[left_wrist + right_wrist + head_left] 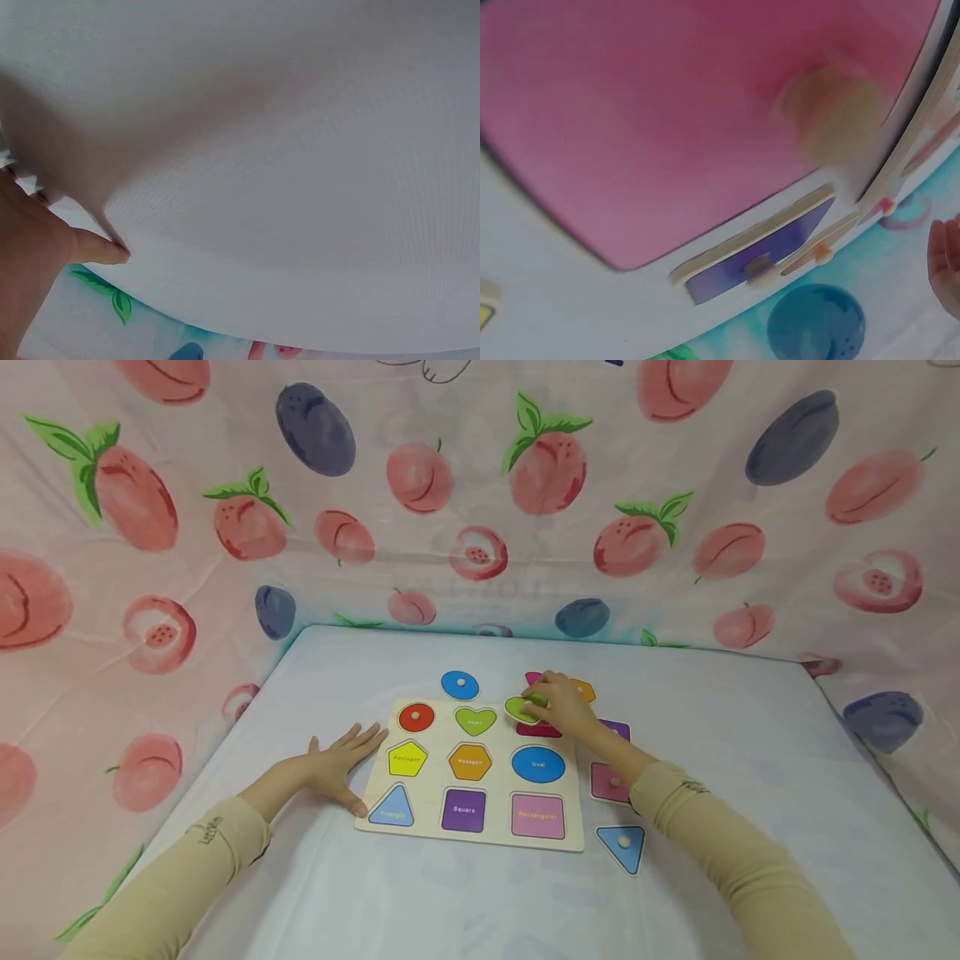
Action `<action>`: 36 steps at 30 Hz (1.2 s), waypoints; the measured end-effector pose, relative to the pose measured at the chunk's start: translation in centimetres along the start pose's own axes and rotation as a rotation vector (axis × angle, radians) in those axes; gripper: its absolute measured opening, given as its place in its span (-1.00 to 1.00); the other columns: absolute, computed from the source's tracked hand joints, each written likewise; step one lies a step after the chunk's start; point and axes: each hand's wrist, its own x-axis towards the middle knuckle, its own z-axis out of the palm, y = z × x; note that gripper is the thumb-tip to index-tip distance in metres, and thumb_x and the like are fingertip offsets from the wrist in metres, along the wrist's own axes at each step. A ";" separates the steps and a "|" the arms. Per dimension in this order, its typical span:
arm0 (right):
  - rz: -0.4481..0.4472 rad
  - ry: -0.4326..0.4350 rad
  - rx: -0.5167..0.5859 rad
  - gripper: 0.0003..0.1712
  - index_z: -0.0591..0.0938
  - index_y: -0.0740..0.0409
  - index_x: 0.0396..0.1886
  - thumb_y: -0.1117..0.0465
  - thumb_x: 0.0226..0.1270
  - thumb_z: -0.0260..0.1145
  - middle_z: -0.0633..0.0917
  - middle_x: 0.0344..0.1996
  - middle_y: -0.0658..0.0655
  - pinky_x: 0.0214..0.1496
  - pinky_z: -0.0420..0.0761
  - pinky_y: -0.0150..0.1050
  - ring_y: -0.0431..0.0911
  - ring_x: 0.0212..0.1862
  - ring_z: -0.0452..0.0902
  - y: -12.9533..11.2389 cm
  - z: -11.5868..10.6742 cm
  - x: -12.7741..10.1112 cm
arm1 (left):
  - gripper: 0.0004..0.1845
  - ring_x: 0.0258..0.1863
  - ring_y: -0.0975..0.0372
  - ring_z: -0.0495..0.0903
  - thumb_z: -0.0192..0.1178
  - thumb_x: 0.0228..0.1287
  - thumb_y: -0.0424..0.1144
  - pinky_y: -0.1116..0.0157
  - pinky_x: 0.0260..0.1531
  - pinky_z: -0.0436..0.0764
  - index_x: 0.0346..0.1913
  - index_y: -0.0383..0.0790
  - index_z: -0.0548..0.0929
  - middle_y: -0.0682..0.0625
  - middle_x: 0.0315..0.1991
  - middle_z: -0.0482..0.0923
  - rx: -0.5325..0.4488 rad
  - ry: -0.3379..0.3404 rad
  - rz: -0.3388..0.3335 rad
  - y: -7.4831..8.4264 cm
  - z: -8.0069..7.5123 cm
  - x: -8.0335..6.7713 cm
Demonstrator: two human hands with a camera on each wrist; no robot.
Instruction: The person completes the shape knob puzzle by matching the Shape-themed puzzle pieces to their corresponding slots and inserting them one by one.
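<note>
A wooden shape-puzzle board (577,810) lies in the middle of the white table. My left hand (341,760) lies flat on the cloth with fingers spread, against the board's left edge; the left wrist view shows only its thumb (101,249) on the white cloth. My right hand (546,700) pinches a lime-green piece (519,708) by its knob, holding it tilted over the board's top-right corner, above a magenta slot (540,731). A red circle piece (416,717) sits in the top-left slot. The other slots show printed colours and names.
Loose pieces lie around the board: a blue oval (460,685) behind it, an orange hexagon (585,692), a purple square (618,729), a pink rectangle (607,781) and a blue triangle (622,846) on the right. Fruit-print cloth (480,510) walls the table in.
</note>
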 end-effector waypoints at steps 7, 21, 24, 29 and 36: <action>-0.035 0.091 0.060 -0.78 0.74 0.17 -0.32 0.11 0.14 0.39 0.64 -0.10 0.22 0.15 0.53 -0.02 0.12 0.04 0.48 -1.9 1.0 0.5 | 0.37 0.49 -0.13 -0.38 0.47 -0.34 0.26 -0.52 0.10 -0.39 0.51 -0.04 -0.17 -0.10 0.54 -0.32 0.007 -0.002 -0.007 0.0 -0.2 0.2; 0.019 0.127 0.169 -0.78 0.71 0.27 -0.40 0.17 0.09 0.44 0.71 -0.12 0.23 0.21 0.48 0.02 0.12 0.05 0.54 -4.0 3.5 1.7 | 0.36 0.49 -0.14 -0.38 0.47 -0.32 0.25 -0.53 0.09 -0.39 0.51 -0.04 -0.17 -0.10 0.54 -0.33 0.007 -0.002 -0.004 0.1 -0.2 0.0; 0.060 0.130 0.218 -0.77 0.72 0.28 -0.37 0.17 0.10 0.44 0.71 -0.11 0.23 0.18 0.52 -0.05 0.12 0.06 0.52 -4.6 4.0 1.9 | 0.36 0.49 -0.13 -0.38 0.47 -0.32 0.25 -0.52 0.09 -0.39 0.51 -0.04 -0.17 -0.10 0.54 -0.33 0.009 -0.003 -0.009 0.0 -0.3 -0.1; 0.114 0.112 0.214 -0.76 0.70 0.25 -0.39 0.13 0.12 0.43 0.70 -0.13 0.19 0.19 0.51 -0.09 0.07 0.04 0.51 -5.5 5.0 2.5 | 0.36 0.49 -0.13 -0.39 0.46 -0.32 0.26 -0.52 0.10 -0.39 0.51 -0.03 -0.18 -0.09 0.54 -0.33 0.007 -0.011 -0.013 0.0 -0.3 -0.2; 0.181 0.084 0.159 -0.77 0.69 0.21 -0.42 0.10 0.10 0.44 0.72 -0.30 0.14 0.05 0.52 -0.14 0.02 -0.11 0.51 -5.8 6.1 3.1 | 0.36 0.49 -0.14 -0.40 0.45 -0.32 0.28 -0.53 0.08 -0.42 0.51 -0.01 -0.18 -0.09 0.54 -0.36 -0.022 -0.018 0.010 0.0 0.0 0.0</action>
